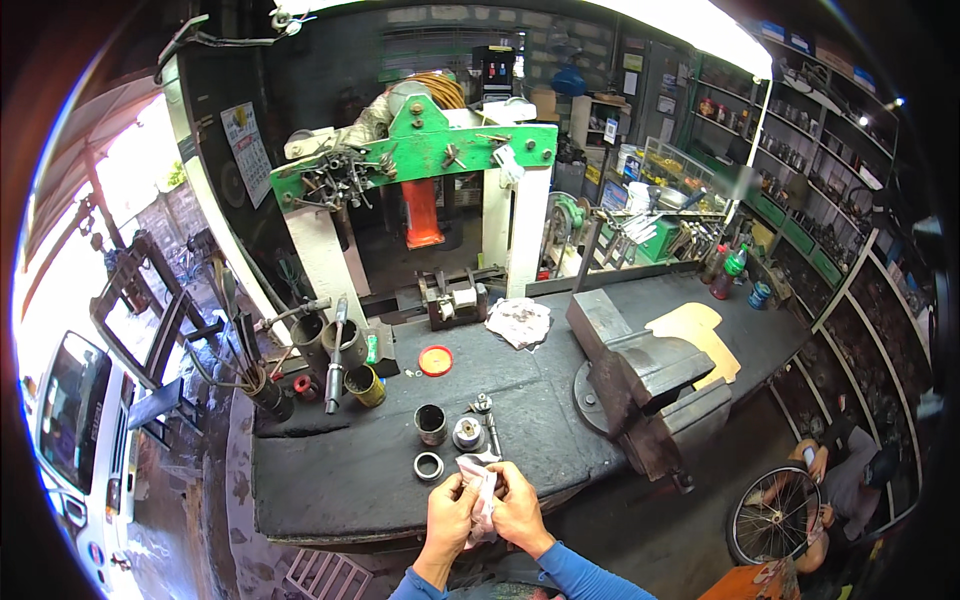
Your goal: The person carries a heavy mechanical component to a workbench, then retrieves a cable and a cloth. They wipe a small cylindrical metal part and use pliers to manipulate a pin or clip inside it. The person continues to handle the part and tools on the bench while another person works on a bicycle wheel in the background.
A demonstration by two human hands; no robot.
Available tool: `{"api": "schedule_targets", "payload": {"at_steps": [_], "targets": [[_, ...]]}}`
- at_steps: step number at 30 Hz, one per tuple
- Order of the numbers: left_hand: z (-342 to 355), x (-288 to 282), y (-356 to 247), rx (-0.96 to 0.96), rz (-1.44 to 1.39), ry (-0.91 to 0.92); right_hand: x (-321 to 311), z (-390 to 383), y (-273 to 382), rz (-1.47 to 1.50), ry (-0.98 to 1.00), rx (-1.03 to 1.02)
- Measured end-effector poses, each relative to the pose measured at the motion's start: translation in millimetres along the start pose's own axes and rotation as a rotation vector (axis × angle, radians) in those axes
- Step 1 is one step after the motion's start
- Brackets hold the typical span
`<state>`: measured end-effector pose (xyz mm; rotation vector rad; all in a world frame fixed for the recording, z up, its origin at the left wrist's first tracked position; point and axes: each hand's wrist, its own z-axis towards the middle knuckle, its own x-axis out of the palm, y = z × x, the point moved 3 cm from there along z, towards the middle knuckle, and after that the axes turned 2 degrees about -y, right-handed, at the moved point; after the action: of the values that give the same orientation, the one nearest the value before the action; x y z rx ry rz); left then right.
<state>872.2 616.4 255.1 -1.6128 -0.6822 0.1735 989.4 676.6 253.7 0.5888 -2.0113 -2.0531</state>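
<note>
My left hand (pixel 450 515) and my right hand (pixel 516 508) are closed on a crumpled whitish cloth (pixel 478 495) at the bench's front. Just beyond the cloth lie a metal ring (pixel 429 466), a round silver metal part (pixel 468 434) and a metal tool with a long shank (pixel 492 432). A dark metal cup (pixel 430 424) stands to their left. Whether anything is inside the cloth is hidden.
A large vise (pixel 645 395) occupies the bench's (pixel 330 490) right part. Cans (pixel 365 388), a red-rimmed lid (pixel 436 360) and rags (pixel 518 322) lie behind. A green-and-white press (pixel 415 150) stands beyond. At lower right, people (pixel 850 470) are beside a bicycle wheel (pixel 772 512).
</note>
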Motion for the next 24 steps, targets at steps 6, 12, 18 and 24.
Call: {"api": "schedule_targets", "payload": {"at_steps": [6,12,18,24], "targets": [[10,-6,8,0.032,0.076,-0.042,-16,-2,-7,-0.085,0.047,0.068],[20,-26,-17,-0.033,0.248,-0.081,4,1,-32,0.085,0.198,0.107],[47,-20,-19,0.006,-0.059,0.053,-3,-20,67,0.084,0.134,0.051],[54,-106,-72,0.058,-0.196,-0.127,-30,-38,54,-0.051,0.126,0.026]]}}
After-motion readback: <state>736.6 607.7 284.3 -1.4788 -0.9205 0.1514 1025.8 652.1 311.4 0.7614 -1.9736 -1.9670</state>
